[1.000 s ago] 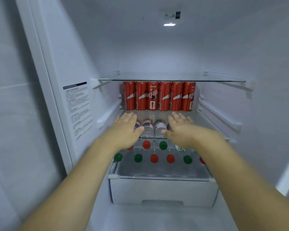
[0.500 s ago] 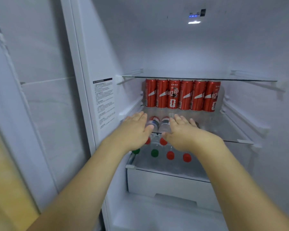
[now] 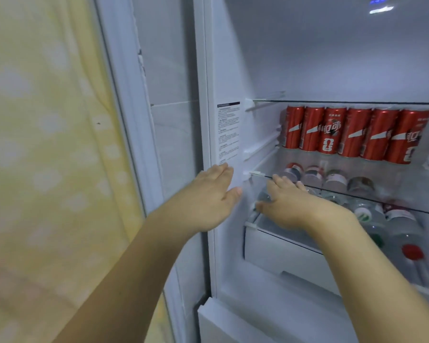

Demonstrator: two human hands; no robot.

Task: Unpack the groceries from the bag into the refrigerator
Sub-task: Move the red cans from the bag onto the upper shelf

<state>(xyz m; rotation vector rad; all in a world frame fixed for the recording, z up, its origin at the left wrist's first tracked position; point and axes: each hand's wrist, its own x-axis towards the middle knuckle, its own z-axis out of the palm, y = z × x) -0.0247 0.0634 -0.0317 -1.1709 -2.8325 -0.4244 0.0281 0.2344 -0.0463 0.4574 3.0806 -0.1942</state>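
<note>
- The refrigerator [image 3: 233, 70] stands open, and its white inner left wall serves as the landmark here; the right side of the cabinet runs out of the frame.
- Left hand [image 3: 208, 196] is held flat in front of that wall, just below the printed label [image 3: 228, 133], fingers straight and together, grasping nothing. Whether the palm touches the wall cannot be told.
- Right hand [image 3: 290, 206] reaches in to the right of the wall, at the front edge of the glass shelf [image 3: 394, 194], fingers extended and loose, nothing held. Its fingertips hide part of what lies beneath, and contact with the shelf is unclear.
- Six red cans [image 3: 352, 134] stand upright in a row at the back of that shelf, well right of the wall; the last can is partly blurred.
- Clear bottles [image 3: 332, 178] lie on their sides in front of the cans, their label bands too smeared to read.
- Under the shelf, a drawer [image 3: 278, 248] holds more bottles [image 3: 391, 224] with red and green caps; the right arm covers several of them, and the far ones are cut off by the frame edge.
- Left of the wall, the open door [image 3: 164, 144] shows, and past it a pale yellow patterned surface [image 3: 42, 144], heavily blurred.
- The grocery bag does not show in this view.
- A lamp [image 3: 381, 9] glows at the top, half cropped.
</note>
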